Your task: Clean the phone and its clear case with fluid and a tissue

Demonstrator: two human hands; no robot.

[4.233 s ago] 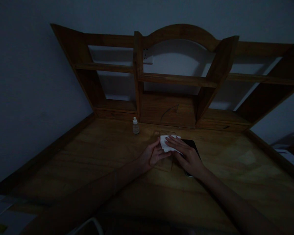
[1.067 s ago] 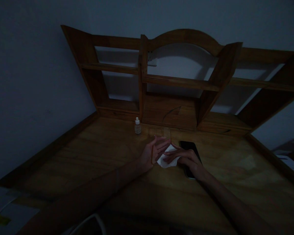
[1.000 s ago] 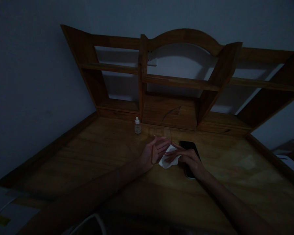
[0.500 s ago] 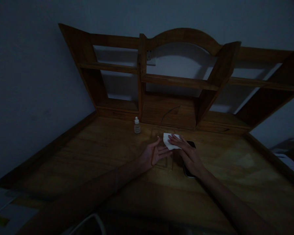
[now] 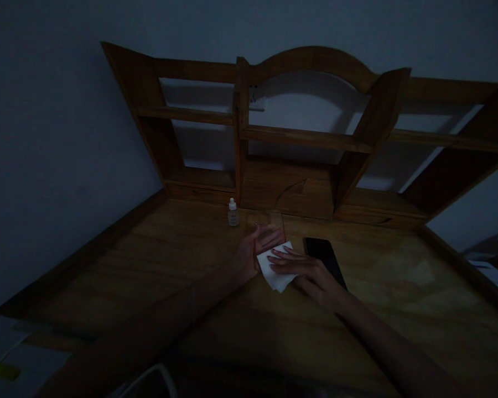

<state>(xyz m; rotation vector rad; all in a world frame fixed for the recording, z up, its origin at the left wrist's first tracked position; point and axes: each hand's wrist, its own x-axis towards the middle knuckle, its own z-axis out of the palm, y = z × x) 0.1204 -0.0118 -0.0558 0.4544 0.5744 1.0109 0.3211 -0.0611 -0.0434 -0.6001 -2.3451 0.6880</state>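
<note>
My left hand (image 5: 247, 255) holds up a thin clear pane (image 5: 274, 220) by its left side, thumb at the edge and fingers seen through it from behind. Against the pane's lower part, my right hand (image 5: 315, 275) presses a folded white tissue (image 5: 267, 268) under its outstretched fingers. Just behind the right hand, a black phone (image 5: 324, 255) lies on the wooden desk. A small clear dropper bottle (image 5: 233, 217) with a white cap stands upright beyond the left hand. In the dim light the pane's outline is faint.
A wooden shelf unit (image 5: 307, 142) rises at the desk's (image 5: 182, 249) back against the wall. Behind its middle opening is a wall socket (image 5: 257, 104). White cable (image 5: 161, 371) shows at the bottom edge, and a whitish item (image 5: 496, 276) lies beyond the right rim.
The tissue and my right hand have moved down and left across the pane. The pane has tilted in my left hand, and more of the phone shows.
</note>
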